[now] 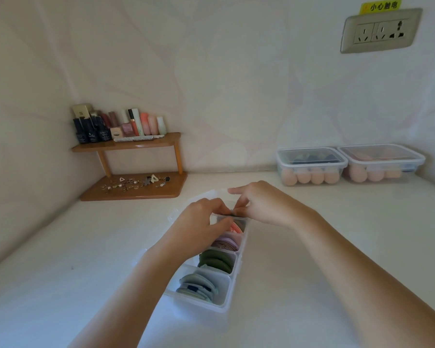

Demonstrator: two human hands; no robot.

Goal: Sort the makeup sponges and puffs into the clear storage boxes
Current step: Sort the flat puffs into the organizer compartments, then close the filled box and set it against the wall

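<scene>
On my feed both hands meet over the far compartment of the divided clear box (204,307), mid-way across the white table (312,247). The left hand (202,219) has its fingers curled, tips pinching a dark puff (232,212). The right hand (261,204) pinches it too, index finger straight. The yellow sticker (381,6) above the wall socket (379,31) reads 小心触电; I can't read the bottles (91,133).

Cosmetic bottles (118,125) stand on a wooden shelf (161,141), earrings (133,183) beneath.
</scene>
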